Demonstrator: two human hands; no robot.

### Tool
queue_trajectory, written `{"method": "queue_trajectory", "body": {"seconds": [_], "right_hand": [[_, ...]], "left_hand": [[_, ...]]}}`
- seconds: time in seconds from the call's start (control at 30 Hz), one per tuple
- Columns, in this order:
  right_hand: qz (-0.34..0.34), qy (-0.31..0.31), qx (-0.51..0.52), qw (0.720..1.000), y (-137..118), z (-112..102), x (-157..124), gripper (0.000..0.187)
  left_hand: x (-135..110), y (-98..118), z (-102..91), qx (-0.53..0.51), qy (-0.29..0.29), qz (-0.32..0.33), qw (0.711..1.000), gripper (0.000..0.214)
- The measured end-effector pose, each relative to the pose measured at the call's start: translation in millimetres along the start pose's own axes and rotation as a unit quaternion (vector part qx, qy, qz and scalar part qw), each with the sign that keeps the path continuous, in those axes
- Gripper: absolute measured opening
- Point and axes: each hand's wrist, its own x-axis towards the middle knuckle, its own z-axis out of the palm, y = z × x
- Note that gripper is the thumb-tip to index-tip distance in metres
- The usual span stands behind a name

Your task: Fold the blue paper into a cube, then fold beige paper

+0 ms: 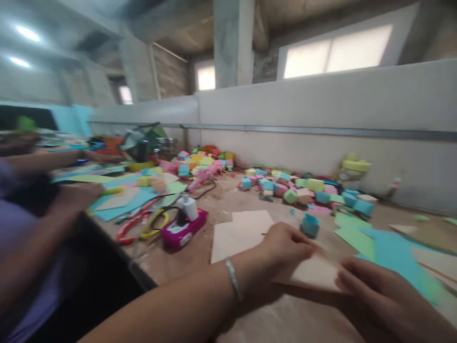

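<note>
In the head view, holding a pale sheet (317, 273) tilted low in front of the body, seemingly just above the table (226, 196). Pinching its left part between thumb and fingers of the left hand (280, 250), and its right corner between thumb and fingers of the right hand (378, 288), with blur over the exact contact. Could bend or crease, judging by its thinness, under uneven pressure or a hard pull from both ends; could slip at the right corner if pinched loosely. Might drag on loose pale card (232, 238) lying beside and under the left hand, or knock the blue box (310, 226) just beyond the left fingers if pushed outward. Farther beyond the grip, a heap of small boxes (283, 186). Near the right hand, green sheets (357, 242) and blue paper (387, 255), crowding that side. Left of the grip, a purple power strip (184, 233) with a white charger (188, 208), then yellow handles (150, 235) and red handles (123, 235), in the way of any leftward sweep. Well apart, farther left, a co-worker's hand (80, 194)
</note>
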Motion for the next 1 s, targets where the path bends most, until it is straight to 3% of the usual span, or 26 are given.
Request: {"method": "queue_trajectory", "body": {"seconds": [0.03, 0.1, 0.2, 0.3, 0.53, 0.8, 1.0], "right_hand": [[0.022, -0.032, 0.029, 0.999, -8, -2, -1, 0.038], [0.056, -0.022, 0.068, 0.996, -20, -6, -2, 0.029], [0.094, -0.005, 0.101, 0.990, -28, -9, -3, 0.033], [0.093, 0.000, 0.130, 0.987, -28, -9, -6, 0.024], [0.123, 0.017, 0.196, 0.973, -18, -4, -4, 0.027], [0.145, 0.061, 0.202, 0.967, -27, -6, -3, 0.025], [0.155, 0.099, 0.207, 0.961, -28, -7, -6, 0.020]], "left_hand": [[1, 0, -0.6, -0.006, 0.003, 0.005, 1.000, 0.026], [3, -1, -2.8, -0.015, 0.000, 0.016, 1.000, 0.026], [7, -2, -5.6, -0.020, -0.002, 0.021, 1.000, 0.025], [6, -1, -4.9, -0.024, 0.011, 0.010, 1.000, 0.024], [5, -2, 2.3, -0.060, 0.031, -0.013, 0.998, 0.023], [7, -2, 3.3, -0.063, 0.027, -0.001, 0.998, 0.028], [14, -4, -1.7, -0.017, 0.043, 0.054, 0.997, 0.029]]}}
